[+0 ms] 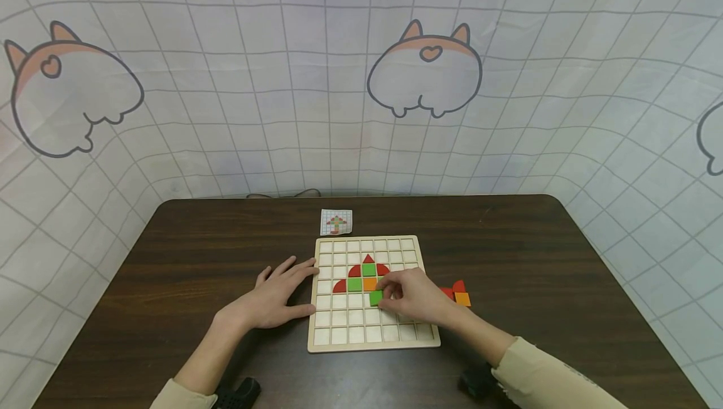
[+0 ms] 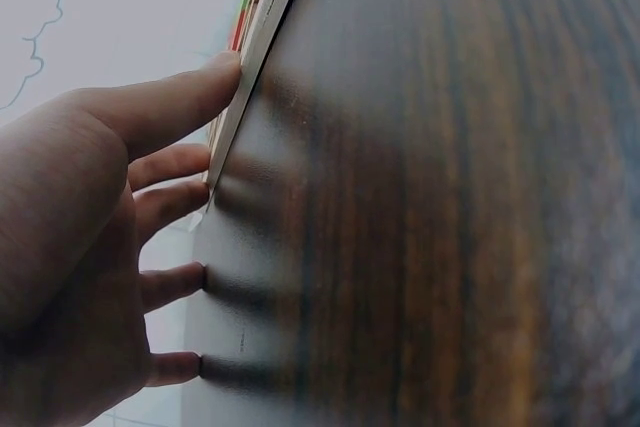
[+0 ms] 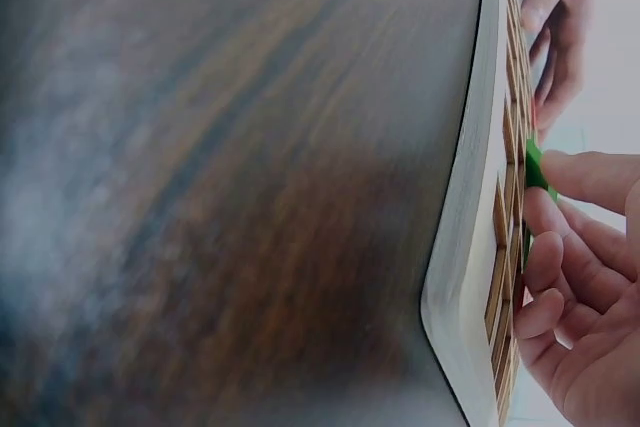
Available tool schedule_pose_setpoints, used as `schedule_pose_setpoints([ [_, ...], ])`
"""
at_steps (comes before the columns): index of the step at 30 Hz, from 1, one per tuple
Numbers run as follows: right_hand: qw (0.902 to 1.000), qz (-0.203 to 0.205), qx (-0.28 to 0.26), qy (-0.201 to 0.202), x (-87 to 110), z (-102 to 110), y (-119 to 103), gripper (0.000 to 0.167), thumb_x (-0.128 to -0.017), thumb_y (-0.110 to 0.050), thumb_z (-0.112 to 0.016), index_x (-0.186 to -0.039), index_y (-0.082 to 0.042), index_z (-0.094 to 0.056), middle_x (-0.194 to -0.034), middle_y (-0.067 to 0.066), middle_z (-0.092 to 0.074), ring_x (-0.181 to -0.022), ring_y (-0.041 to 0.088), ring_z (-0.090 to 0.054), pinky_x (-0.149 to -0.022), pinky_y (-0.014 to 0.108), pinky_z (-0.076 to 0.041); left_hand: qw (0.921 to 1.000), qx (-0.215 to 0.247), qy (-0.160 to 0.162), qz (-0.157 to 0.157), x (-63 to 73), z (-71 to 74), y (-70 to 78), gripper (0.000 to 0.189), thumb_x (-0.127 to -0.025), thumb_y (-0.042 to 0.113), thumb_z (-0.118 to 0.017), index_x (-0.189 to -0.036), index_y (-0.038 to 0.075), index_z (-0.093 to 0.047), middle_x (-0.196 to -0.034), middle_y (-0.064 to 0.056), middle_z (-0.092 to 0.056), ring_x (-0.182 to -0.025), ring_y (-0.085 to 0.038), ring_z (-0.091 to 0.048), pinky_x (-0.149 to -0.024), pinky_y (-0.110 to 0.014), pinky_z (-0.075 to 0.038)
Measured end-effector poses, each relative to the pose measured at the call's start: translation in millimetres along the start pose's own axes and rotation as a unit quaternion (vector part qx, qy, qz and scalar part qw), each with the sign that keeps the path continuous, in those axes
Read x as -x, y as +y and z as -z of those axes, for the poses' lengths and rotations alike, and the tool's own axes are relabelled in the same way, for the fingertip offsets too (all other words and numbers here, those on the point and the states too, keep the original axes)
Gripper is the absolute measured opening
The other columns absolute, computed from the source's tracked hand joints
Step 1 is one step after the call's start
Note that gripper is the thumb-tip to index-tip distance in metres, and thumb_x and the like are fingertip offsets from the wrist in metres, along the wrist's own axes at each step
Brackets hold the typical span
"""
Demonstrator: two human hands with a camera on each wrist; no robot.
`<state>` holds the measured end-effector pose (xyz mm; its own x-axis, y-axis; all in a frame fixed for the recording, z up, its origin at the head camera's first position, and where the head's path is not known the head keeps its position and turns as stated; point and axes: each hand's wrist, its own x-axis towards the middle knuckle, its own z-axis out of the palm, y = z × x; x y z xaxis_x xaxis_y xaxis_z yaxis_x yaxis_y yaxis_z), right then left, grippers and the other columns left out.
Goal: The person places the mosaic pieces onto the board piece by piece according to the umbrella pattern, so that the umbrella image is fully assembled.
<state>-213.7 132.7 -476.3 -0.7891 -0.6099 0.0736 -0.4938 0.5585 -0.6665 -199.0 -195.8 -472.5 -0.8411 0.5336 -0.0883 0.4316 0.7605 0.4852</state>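
Note:
A pale wooden grid board [image 1: 374,349] lies on the table, with red, green and orange pieces set in its upper middle cells. My right hand [image 1: 418,296] is over the board and pinches a green square tile [image 1: 375,298] between thumb and fingers, just below the orange square [image 1: 369,284]. In the right wrist view the green tile [image 3: 536,165] is tilted close over the grid. My left hand [image 1: 271,296] lies spread at the board's left edge, thumb and fingertips touching the rim. The left wrist view shows the thumb [image 2: 190,102] against the board's side.
A small pattern card [image 1: 336,222] with a coloured figure lies behind the board. Several loose red pieces and an orange square [image 1: 462,299] sit to the right of the board, partly behind my right forearm. A grid-patterned curtain [image 1: 361,145] stands behind the dark wooden table [image 1: 198,239].

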Motion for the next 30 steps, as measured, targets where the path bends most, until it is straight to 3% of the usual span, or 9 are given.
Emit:
schedule_pose_setpoints([
  [30, 0.9994, 0.001, 0.033, -0.006, -4.3, -6.7, -6.4, 0.018, -0.085, -0.012, -0.084, -0.099, -0.008, -0.073, -0.072, -0.011, -0.058, -0.064, 0.005, -0.051, -0.061, 0.025, -0.046, 1.0000, 0.002, 0.000, -0.001, 0.3, 0.2, 0.8, 0.072, -0.097, 0.044, -0.070, -0.156, 0.013, -0.043, -0.167, -0.008, -0.028, -0.153, -0.043, -0.014, -0.110, -0.078, -0.009],
])
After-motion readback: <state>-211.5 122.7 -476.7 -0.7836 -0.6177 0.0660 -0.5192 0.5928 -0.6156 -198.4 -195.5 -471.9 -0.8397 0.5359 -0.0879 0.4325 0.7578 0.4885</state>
